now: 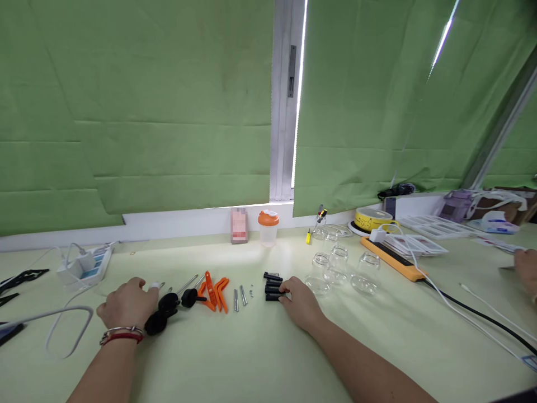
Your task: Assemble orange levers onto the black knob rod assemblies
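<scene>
Black rods (pixel 273 290), four, two metal bolts (pixel 236 300)

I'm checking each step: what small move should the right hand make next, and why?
Perhaps slide one of the black cylinders clear: they lie close together, side by side, and the right hand is at their right ends.

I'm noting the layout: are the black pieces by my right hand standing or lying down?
Lying down: the black pieces show their long sides, stretched flat on the table beside your right hand.
</scene>
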The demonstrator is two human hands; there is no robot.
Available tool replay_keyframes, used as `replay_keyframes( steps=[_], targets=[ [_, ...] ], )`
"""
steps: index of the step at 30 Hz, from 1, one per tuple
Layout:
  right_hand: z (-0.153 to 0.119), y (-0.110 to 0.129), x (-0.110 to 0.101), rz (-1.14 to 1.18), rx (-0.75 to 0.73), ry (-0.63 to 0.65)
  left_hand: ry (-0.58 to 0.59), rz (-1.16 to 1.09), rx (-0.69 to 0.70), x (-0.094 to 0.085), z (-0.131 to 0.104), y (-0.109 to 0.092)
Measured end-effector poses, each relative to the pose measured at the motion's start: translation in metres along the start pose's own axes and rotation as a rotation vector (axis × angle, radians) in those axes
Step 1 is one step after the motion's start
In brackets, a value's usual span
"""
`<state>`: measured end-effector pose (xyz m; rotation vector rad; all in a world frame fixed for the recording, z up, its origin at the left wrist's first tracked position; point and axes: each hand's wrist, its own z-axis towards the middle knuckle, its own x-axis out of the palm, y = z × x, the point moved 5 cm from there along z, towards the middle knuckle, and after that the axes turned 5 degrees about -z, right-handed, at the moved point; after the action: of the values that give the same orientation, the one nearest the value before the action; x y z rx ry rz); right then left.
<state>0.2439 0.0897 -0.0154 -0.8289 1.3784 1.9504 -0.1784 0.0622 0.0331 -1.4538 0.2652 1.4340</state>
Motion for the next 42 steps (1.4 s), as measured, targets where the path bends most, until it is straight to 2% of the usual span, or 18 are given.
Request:
replay_keyframes(
  steps=[1, 3, 6, 9, 15, 18, 23, 26, 31, 36, 42],
  targets=[
    [0.000, -0.001, 0.001, -0.008, 0.009, 0.013, -0.054, 0.033, 0.000, -0.005, -0.006, -0.006],
    [-0.001, -0.001, 0.003, -0.022, 0.020, 0.041, -0.199, 0.115, 0.093, -0.014, -0.019, -0.024],
    [-0.003, 0.001, 0.003, -0.029, 0.016, 0.070, -0.331, 0.134, 0.234, -0.018, -0.040, -0.049],
    [-0.005, 0.006, 0.004, -0.023, -0.011, 0.091, -0.340, 0.097, 0.426, -0.011, -0.058, -0.069],
    [-0.011, 0.016, 0.011, 0.010, -0.067, 0.129, -0.211, -0.028, 0.873, 0.009, -0.091, -0.104],
    [-0.013, 0.020, 0.014, 0.015, -0.095, 0.147, -0.058, -0.052, 1.089, 0.018, -0.111, -0.119],
    [-0.018, 0.030, 0.016, 0.030, -0.172, 0.190, 0.156, -0.087, 1.283, 0.032, -0.142, -0.136],
    [-0.021, 0.034, 0.019, 0.021, -0.211, 0.211, 0.304, -0.092, 1.340, 0.041, -0.158, -0.142],
    [-0.024, 0.038, 0.023, -0.008, -0.263, 0.230, 0.498, -0.133, 1.346, 0.056, -0.176, -0.144],
    [-0.026, 0.044, 0.024, 0.014, -0.342, 0.264, 0.580, -0.104, 1.354, 0.067, -0.182, -0.143],
    [-0.029, 0.047, 0.026, -0.012, -0.366, 0.292, 0.590, -0.101, 1.356, 0.068, -0.180, -0.143]
  ],
)
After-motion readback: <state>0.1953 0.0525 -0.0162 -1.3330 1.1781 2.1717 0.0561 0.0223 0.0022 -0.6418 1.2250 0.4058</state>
